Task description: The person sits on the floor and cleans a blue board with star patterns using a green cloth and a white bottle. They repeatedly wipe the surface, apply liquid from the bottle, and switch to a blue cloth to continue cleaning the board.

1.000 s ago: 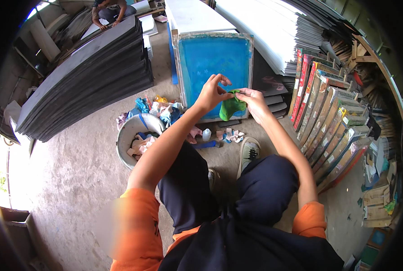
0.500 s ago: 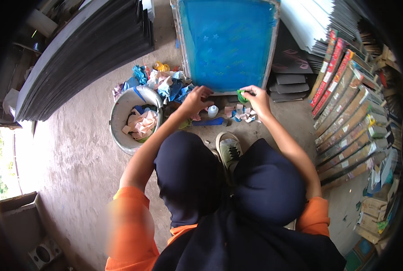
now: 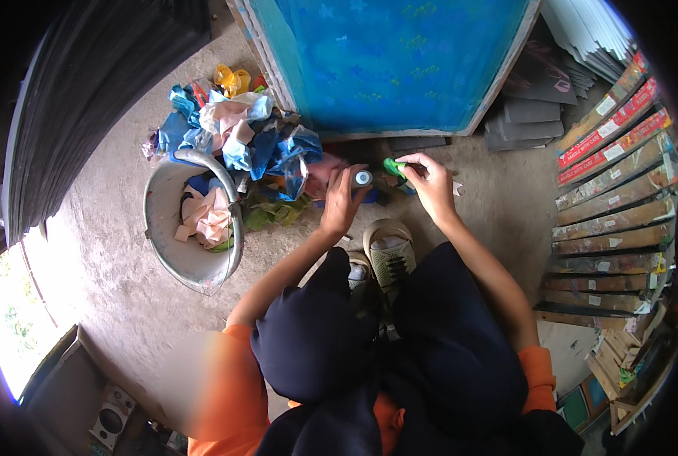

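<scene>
My left hand (image 3: 341, 201) is closed around a small bottle (image 3: 362, 178), seen from its top, with a pale round cap. My right hand (image 3: 428, 185) pinches a small crumpled green piece (image 3: 393, 166), cloth or paper, I cannot tell which, between thumb and fingers. Both hands are above the floor, in front of my shoes. Beyond them leans a framed blue screen (image 3: 392, 72) with faint star shapes. To the left of the bottle lies a heap of crumpled blue, pink and white scraps (image 3: 251, 137). A blue-handled tool from earlier is mostly hidden behind my left hand.
A grey bucket (image 3: 156, 220) with pink and blue scraps stands to the left. Dark stacked sheets (image 3: 88, 99) rise at the far left. Several wooden frames (image 3: 612, 216) stand in a row at the right, with grey boards (image 3: 532, 121) behind them.
My left hand has taken hold of the bottle that stood on the floor. The green piece stays in my right hand. The view has shifted, bringing the bucket and heap closer.
</scene>
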Motion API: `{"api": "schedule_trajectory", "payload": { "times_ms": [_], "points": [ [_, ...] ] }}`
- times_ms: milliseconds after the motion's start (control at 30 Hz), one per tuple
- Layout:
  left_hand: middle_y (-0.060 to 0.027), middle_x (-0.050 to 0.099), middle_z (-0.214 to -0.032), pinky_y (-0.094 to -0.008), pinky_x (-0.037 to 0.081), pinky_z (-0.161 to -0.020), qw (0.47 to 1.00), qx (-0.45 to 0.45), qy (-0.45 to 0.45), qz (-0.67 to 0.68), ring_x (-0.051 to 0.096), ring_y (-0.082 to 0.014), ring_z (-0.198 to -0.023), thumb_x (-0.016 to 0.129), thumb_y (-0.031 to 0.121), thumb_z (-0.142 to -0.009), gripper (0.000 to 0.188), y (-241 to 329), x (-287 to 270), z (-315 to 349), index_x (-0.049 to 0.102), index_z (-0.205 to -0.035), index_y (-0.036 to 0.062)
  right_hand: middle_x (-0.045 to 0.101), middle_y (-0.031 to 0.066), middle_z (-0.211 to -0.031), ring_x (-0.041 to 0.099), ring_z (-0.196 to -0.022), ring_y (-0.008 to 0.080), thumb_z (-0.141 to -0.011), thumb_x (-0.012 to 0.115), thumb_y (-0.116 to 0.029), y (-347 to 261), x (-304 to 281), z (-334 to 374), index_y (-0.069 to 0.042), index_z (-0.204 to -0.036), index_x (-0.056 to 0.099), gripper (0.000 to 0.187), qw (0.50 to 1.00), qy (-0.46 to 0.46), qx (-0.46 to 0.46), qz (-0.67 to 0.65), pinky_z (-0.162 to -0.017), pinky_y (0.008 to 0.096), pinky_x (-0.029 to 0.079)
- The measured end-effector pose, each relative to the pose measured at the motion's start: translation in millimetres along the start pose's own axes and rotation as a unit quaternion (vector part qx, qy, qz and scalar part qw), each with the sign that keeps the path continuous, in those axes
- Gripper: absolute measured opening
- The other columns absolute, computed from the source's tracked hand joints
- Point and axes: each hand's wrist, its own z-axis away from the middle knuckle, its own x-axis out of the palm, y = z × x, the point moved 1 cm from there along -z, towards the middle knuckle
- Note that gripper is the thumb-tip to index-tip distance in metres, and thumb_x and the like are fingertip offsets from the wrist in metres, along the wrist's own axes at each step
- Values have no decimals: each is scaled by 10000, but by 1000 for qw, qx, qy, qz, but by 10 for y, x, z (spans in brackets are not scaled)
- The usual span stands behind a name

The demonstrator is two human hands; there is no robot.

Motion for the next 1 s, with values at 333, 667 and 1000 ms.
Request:
{"api": "schedule_trajectory", "payload": {
  "times_ms": [333, 667, 1000],
  "points": [
    [-177, 561, -1087, -433, 474, -788, 994, -7, -51, 96, 569, -385, -962, 669, 97, -819, 408, -76, -11, -38, 474, -1169, 18, 649, 75, -888, 616, -851, 243, -755, 643, 45, -145, 284, -91, -39, -893, 658, 162, 964, 53, -207, 161, -741, 346, 491],
    [-169, 540, -993, -475, 503, -613, 998, 25, -61, -21, 592, -421, -817, 633, 319, -863, 416, 228, -348, -180, 486, -1114, 20, 659, 91, -911, 633, -849, 245, -785, 624, 46, -299, 330, 1, -41, -937, 669, 181, 956, 88, -245, 133, -723, 343, 499],
    [-194, 642, -725, -420, 530, -696, 918, -55, -306, -245, 666, -352, -755, 599, 410, -858, 466, 1009, -907, -712, 631, -826, -54, 665, 91, -798, 624, -750, 143, -854, 607, -27, -129, 491, 159, -21, -990, 681, 155, 992, 108, -36, -60, -686, 270, 469]
  ]
}}
